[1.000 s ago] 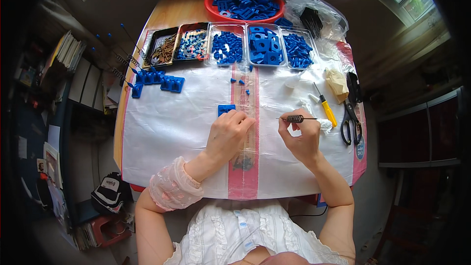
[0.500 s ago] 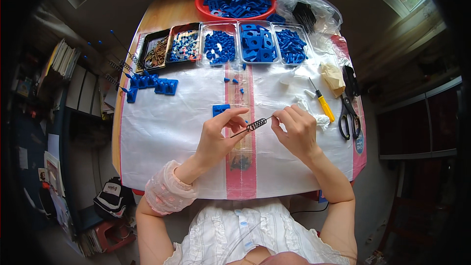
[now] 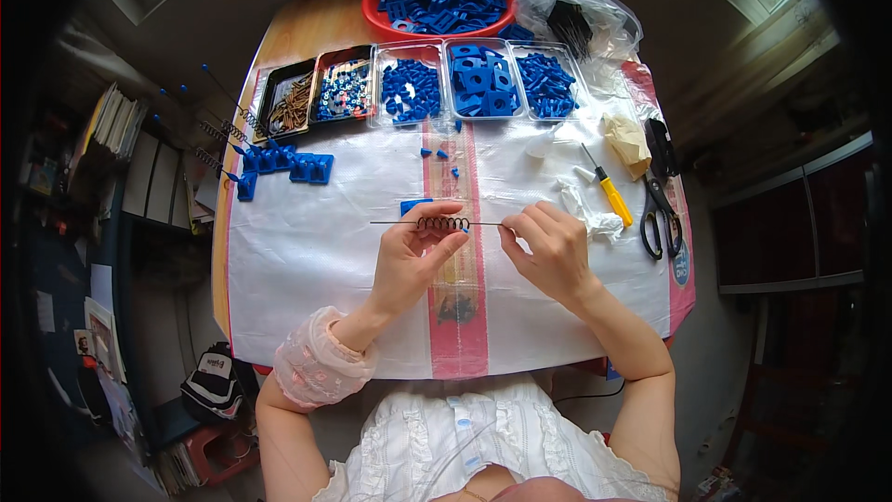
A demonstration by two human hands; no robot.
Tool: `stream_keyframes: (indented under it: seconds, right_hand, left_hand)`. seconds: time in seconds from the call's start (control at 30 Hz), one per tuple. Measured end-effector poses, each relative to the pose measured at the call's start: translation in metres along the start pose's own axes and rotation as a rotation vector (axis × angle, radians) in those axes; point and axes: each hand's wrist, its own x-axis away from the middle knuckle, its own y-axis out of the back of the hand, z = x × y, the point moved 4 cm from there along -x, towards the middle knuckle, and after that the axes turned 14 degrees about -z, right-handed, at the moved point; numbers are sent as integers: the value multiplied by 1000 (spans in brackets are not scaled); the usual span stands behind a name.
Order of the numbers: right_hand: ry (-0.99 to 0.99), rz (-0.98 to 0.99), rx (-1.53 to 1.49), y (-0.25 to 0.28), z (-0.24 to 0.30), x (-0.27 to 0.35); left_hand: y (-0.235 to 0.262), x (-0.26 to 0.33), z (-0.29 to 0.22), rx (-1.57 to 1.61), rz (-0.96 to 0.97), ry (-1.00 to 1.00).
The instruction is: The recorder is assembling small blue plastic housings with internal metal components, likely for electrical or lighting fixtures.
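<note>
The person's two hands are apart, joined only by one piece held level between them: a dark, thin wire piece with a coiled spring section (image 3: 443, 223) and straight lengths running out from both ends. The left hand (image 3: 409, 256) has its thumb and fingers closed about the coil, with the left straight length reaching out past its fingers. The right hand (image 3: 548, 244) pinches the far right end between thumb and fingertips. The piece is above a wooden surface (image 3: 295, 23) covered by a white plastic sheet (image 3: 307, 297) with a pink-edged stripe.

Just beyond the left hand, a blue plastic block (image 3: 414, 208) lies partly hidden by the fingers. A few small blue plastic pieces (image 3: 441, 155) are scattered farther up. At the left edge stand joined blue plastic bases (image 3: 311, 167), with dark springs and blue-tipped rods rising near them. Across the far side are trays of brass-coloured screws (image 3: 293, 107) and blue parts (image 3: 409, 88), before a round red plastic basin (image 3: 373, 14). To the right lie a yellow-handled screwdriver (image 3: 613, 200) and black-handled scissors (image 3: 662, 223).
</note>
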Motion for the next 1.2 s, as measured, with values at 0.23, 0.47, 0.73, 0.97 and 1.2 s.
stream_keyframes:
  seconds: [0.23, 0.47, 0.73, 0.97, 1.2]
  right_hand:
    - [-118, 2, -70, 7, -9, -4]
    - [-693, 63, -120, 41, -86, -27]
    - [-418, 89, 12, -13, -135, -16]
    - [-605, 73, -243, -2, -127, -32]
    - [-852, 127, -787, 45, -110, -16]
  left_hand:
    - [5, -2, 1, 2, -9, 3]
    - [8, -4, -2, -58, -75, -95]
    - [7, -6, -2, -50, -78, -91]
    - [11, -7, -1, -29, -98, -103]
    - [12, -6, -3, 29, -135, -102]
